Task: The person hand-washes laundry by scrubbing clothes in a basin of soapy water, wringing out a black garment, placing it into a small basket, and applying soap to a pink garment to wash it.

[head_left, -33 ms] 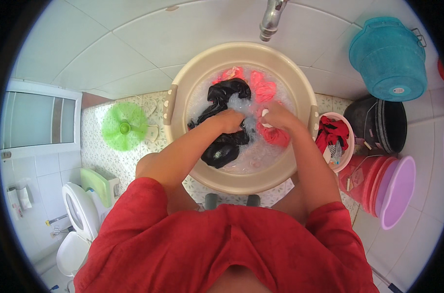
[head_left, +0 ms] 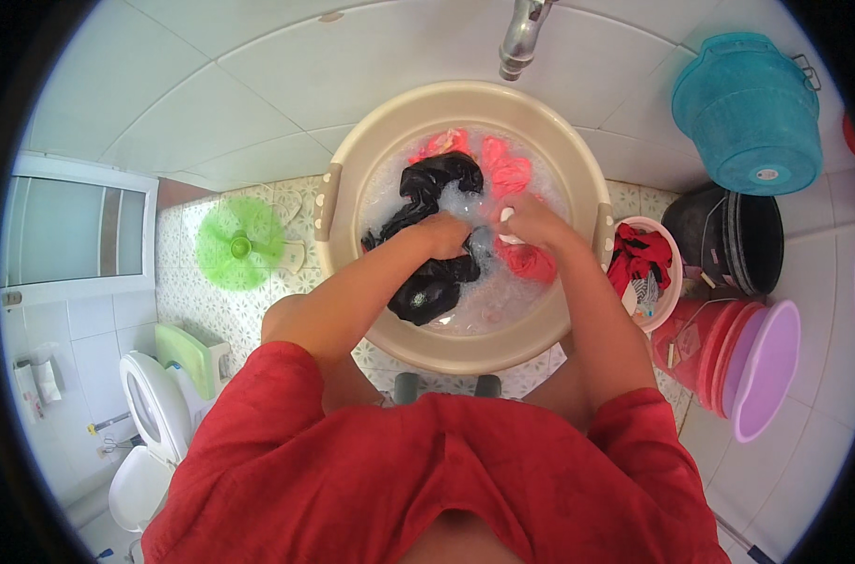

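A large beige basin (head_left: 352, 155) holds soapy water and wet clothes. My left hand (head_left: 441, 235) is closed on a black garment (head_left: 437, 174), which lies bunched along the basin's left half; its fingertips are partly hidden in the cloth and suds. My right hand (head_left: 533, 222) is closed around a small white thing (head_left: 507, 216) that I cannot make out. Just under that hand lies a coral-pink garment (head_left: 526, 263), partly in the water. More pink cloth (head_left: 505, 169) floats toward the far side.
A metal tap (head_left: 523, 42) hangs over the far rim. On the right are a pink tub of red clothes (head_left: 670, 254), a black bucket (head_left: 756, 242), stacked red and purple basins (head_left: 761, 371) and a teal bucket (head_left: 752, 117). A green fan (head_left: 239, 246) and a toilet (head_left: 155, 399) stand left.
My right hand has shifted slightly left and away from me, together with the white thing. My left hand stays nearly in place on the black garment.
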A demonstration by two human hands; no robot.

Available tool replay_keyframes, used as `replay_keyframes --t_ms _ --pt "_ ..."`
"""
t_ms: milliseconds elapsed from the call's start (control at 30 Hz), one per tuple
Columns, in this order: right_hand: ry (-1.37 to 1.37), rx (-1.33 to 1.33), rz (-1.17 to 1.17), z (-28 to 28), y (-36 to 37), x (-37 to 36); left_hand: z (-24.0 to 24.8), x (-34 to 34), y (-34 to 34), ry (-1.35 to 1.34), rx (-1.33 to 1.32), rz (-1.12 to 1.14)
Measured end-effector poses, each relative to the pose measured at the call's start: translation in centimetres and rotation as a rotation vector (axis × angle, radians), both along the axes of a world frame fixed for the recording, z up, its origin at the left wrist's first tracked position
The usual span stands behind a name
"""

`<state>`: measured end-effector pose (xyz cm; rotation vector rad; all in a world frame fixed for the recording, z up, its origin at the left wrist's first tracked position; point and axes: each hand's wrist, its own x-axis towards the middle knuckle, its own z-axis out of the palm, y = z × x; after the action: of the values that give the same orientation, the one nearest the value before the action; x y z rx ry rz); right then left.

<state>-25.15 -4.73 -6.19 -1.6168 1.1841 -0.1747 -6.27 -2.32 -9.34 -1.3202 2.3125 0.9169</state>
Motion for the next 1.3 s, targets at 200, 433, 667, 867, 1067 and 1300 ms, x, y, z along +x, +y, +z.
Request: replay_keyframes --t_ms 200,433,667,867,1067,1300 --pt "-0.392 0.406 -0.379 0.5 -0.2 1.5 0.1 -0.5 -0.2 -0.095 0.117 0.018" --pt "-0.416 0.414 -0.351 1.4 -0.4 1.0 1.1 3.4 2.2 0.21 -0.076 0.242" --pt "-0.676 0.693 -0.56 1.9 0.3 1.6 3.9 2.7 4.4 0.357 -0.135 0.519" --pt "-0.693 0.696 -0.663 1.4 0.5 1.7 4.3 1.2 8.4 0.419 -0.132 0.296" --pt "-0.776 0.774 -0.764 0.7 0.1 2.4 3.5 1.4 7.2 0.494 -0.115 0.334" --pt "-0.875 0.895 -0.818 1.0 0.3 3.4 6.4 0.8 3.7 0.625 -0.299 0.646"
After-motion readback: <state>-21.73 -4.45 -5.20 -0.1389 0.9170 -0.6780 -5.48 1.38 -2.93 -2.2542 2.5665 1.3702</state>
